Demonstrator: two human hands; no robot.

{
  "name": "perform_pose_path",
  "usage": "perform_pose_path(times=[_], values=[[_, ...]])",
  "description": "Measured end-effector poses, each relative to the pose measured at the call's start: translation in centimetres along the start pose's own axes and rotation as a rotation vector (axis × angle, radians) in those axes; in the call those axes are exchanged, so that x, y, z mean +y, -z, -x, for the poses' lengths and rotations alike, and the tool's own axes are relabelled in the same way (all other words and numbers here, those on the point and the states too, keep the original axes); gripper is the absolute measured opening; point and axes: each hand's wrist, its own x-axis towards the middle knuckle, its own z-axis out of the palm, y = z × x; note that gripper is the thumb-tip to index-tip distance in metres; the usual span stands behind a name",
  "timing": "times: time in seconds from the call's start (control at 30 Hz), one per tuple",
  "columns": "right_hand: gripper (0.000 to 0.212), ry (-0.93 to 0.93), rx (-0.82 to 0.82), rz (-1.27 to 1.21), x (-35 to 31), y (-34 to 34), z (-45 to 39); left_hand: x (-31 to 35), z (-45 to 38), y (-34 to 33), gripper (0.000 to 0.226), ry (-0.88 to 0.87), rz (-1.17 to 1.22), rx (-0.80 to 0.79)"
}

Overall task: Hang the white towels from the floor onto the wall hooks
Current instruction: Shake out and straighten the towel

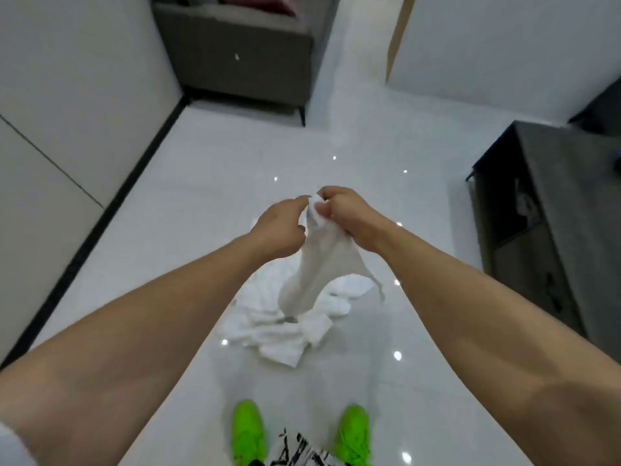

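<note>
I judge the white towel (316,264) soft and light, best taken at its top edge. My right hand (349,220) grips that edge, my left hand (282,230) pinches beside it. It hangs limp above the crumpled towels (285,334) on the glossy floor (201,196)

Open glossy floor (235,183) is seen ahead, between the left wall (67,95) and the dark cabinet (551,213) on the right. The far end of that lane is closed off by a grey sofa (242,62), with a narrower passage left open to its right, beside a wood-edged wall panel (398,38). Low down, the middle of the floor is taken up by a heap of white towels (285,334), just in front of the green shoes (247,432). Bare tile is left free on either side of the heap.
</note>
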Motion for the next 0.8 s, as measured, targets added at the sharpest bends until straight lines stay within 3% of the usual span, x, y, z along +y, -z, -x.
perform_pose_path(times=[0.13, 0.27, 0.33, 0.47, 0.57, 0.73, 0.8], values=[[0.019, 0.109, 0.054, -0.023, -8.4, 4.0, 4.5, 6.3, -0.6, 7.0, 0.042, -0.165, 0.166, 0.138], [0.041, 0.221, 0.115, 0.109, -13.8, 6.5, 8.2, 10.4, -0.4, 12.3, 0.011, -0.307, 0.145, 0.261], [0.049, 0.283, 0.203, 0.274, -15.6, 7.3, 9.2, 11.5, -0.1, 15.0, 0.01, -0.336, 0.045, 0.349], [0.028, 0.327, 0.398, 0.669, -18.0, 8.1, 9.3, 12.4, 0.5, 20.2, 0.007, -0.395, -0.092, 0.497], [0.012, 0.366, 0.453, 0.656, -19.2, 7.7, 8.1, 12.3, 0.9, 23.4, 0.009, -0.471, -0.155, 0.565], [0.013, 0.46, 0.42, 0.635, -22.2, 6.8, 5.1, 11.2, 1.9, 28.1, 0.022, -0.397, -0.192, 0.702], [0.016, 0.523, 0.381, 0.589, -24.0, 6.7, 3.8, 10.3, 2.6, 30.1, 0.013, -0.303, -0.208, 0.78]])
